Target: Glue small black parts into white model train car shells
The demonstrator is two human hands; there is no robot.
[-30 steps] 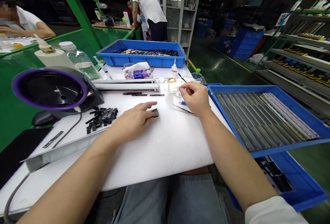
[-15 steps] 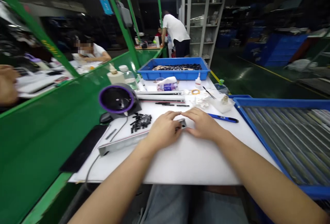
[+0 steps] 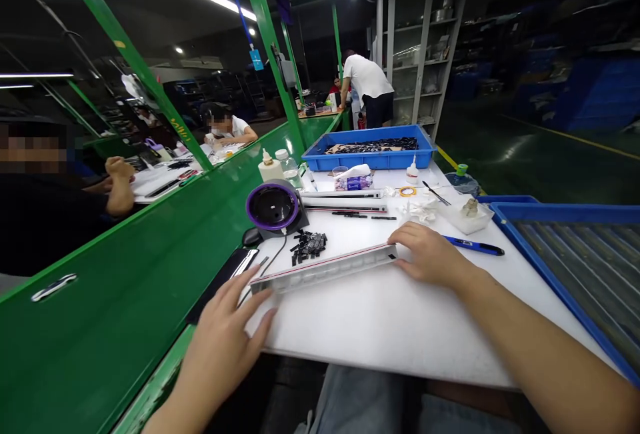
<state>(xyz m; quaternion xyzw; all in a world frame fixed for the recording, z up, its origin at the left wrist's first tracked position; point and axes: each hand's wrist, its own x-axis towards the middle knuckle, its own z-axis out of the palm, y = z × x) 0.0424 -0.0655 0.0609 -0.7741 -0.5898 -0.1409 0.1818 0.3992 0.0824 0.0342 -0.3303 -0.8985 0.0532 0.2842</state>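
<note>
A long grey metal strip point(image 3: 325, 269) lies tilted on its edge across the white table point(image 3: 400, 321). My left hand point(image 3: 225, 341) is at its near-left end, fingers spread and touching the end. My right hand point(image 3: 430, 254) rests over its far-right end, fingers curled on it. A small heap of black parts point(image 3: 309, 246) lies just behind the strip.
A purple-rimmed round device point(image 3: 274, 207) stands behind the heap, beside two more long strips point(image 3: 345, 197). A blue pen point(image 3: 475, 245), glue bottle point(image 3: 412, 173) and blue bins point(image 3: 370, 147) point(image 3: 575, 247) surround the work spot. Other people sit behind the green divider point(image 3: 125, 274); one stands far back.
Both hands left the small part at the table's middle. My left hand moved down-left to the strip's near end, my right hand onto its far end. The view swung left and up.
</note>
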